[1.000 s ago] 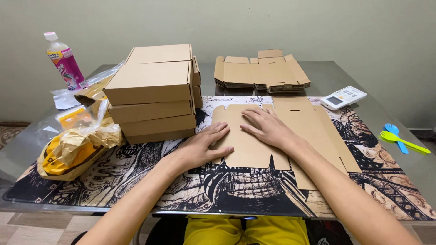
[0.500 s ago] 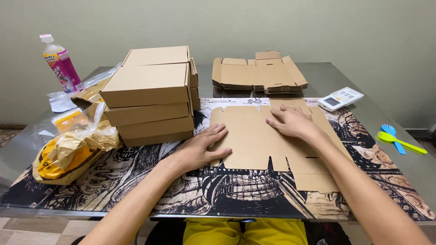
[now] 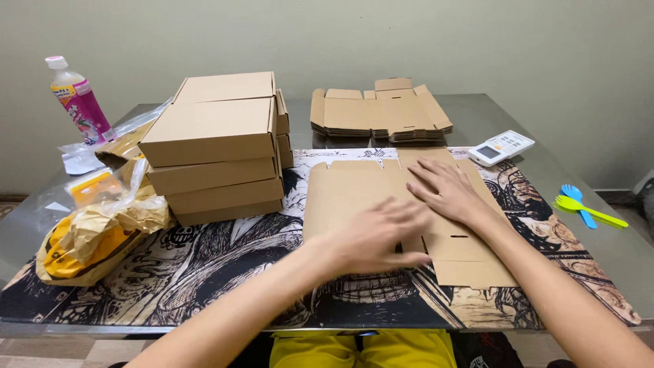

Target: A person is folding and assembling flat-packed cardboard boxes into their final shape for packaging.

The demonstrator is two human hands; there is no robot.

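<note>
A flat, die-cut sheet of brown cardboard (image 3: pixel 381 204), matte and slotted, lies on a printed black-and-white mat (image 3: pixel 204 272) over the grey, glossy tabletop (image 3: pixel 490 112). The right hand (image 3: pixel 446 187) presses on it, palm down, fingers spread. The left hand (image 3: pixel 375 238), blurred, fingers loosely open, lies over the sheet's near part. At ten o'clock stand stacked closed cardboard boxes (image 3: pixel 214 146); at twelve, a pile of flat blanks (image 3: pixel 381 112). A plain beige wall (image 3: pixel 340 34) stands behind.

plain pale wall (image 3: pixel 477 41) behind a grey table (image 3: pixel 490 112).
</note>
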